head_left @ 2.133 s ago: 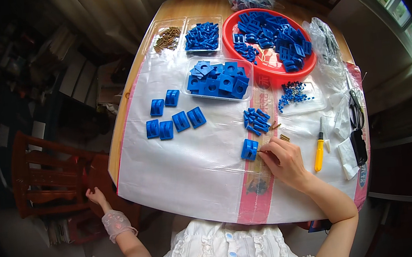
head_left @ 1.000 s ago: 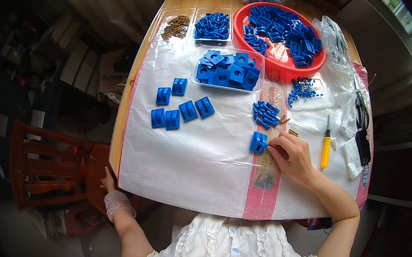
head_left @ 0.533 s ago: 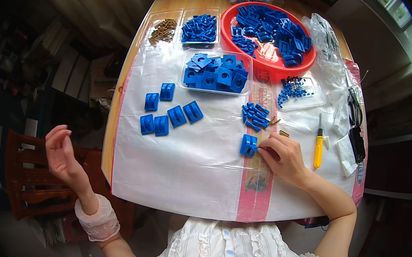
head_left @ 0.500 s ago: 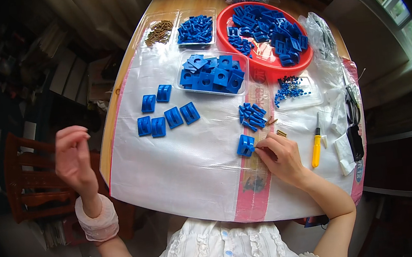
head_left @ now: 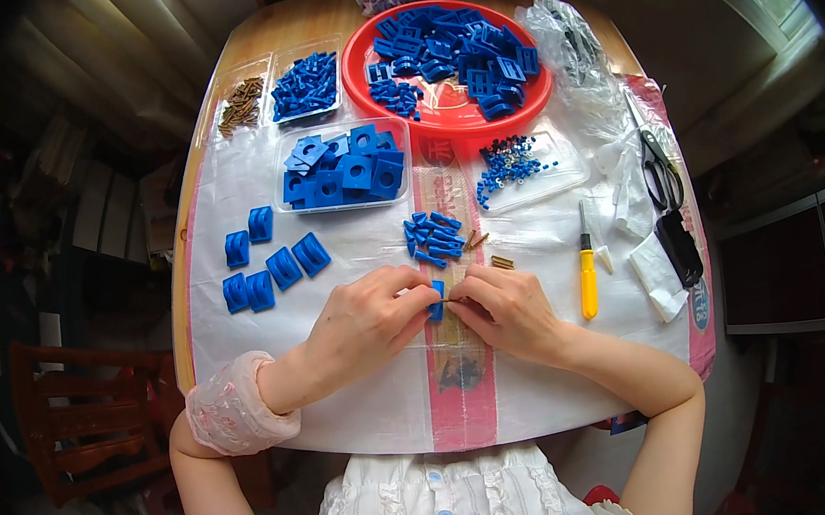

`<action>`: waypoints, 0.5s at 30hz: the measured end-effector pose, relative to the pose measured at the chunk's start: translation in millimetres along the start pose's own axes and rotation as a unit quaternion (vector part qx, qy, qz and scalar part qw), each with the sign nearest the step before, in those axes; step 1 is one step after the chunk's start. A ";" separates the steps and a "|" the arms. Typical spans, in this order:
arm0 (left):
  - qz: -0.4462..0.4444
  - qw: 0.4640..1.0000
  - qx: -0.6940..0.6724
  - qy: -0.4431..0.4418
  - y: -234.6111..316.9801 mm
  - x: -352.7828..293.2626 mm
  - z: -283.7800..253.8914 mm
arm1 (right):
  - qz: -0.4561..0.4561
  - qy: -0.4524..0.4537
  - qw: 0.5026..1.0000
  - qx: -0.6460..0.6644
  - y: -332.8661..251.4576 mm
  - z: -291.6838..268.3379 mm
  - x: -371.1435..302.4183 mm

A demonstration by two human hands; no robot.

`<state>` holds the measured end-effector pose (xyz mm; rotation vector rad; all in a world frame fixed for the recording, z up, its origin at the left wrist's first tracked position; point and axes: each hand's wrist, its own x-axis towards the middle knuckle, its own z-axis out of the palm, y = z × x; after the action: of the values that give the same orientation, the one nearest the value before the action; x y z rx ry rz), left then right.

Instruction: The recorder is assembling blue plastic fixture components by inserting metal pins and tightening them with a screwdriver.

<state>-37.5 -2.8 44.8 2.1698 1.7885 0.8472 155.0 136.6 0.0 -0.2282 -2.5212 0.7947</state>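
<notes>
My left hand (head_left: 363, 315) is closed, its thumb and fingertips pinching at the left side of a small blue plastic part (head_left: 436, 300) on the table. From the other side my right hand (head_left: 511, 309) closes in a pinch on a thin brass-coloured pin (head_left: 448, 300), held against the blue part. Fingers cover much of both pieces. Just beyond my hands lies a pile of slim blue plastic pieces (head_left: 434, 238), with brass pins (head_left: 503, 262) beside it. Several blue square parts with curved ridges (head_left: 260, 291) stand to the left.
A red basin (head_left: 449, 123) of blue parts stands at the back, near clear trays of brass pins (head_left: 242, 106), slim blue pieces (head_left: 306, 86) and square blue plates (head_left: 356, 171). Small blue bits (head_left: 508, 165) lie on a lid. A yellow-handled screwdriver (head_left: 588, 284) and black scissors (head_left: 662, 171) lie right.
My left hand has come down from the air at the left to the blue part and closed on it. The right hand stays in a pinch beside it. The whole view has shifted.
</notes>
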 end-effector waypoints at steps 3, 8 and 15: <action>-0.006 1.000 -0.011 -0.003 -7.8 -3.0 5.1 | -0.005 0.005 1.000 0.001 0.3 -0.5 -0.2; -0.016 0.999 -0.050 0.004 -13.0 -1.2 8.7 | -0.004 0.010 1.000 0.004 1.7 -0.4 -1.5; -0.038 0.996 -0.076 0.019 -14.7 -2.3 12.5 | -0.015 0.012 1.000 -0.001 2.4 -0.6 -2.7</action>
<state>-43.2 1.1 26.6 1.9910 1.7499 0.9791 157.7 138.1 -2.1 -0.1982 -2.4963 0.7726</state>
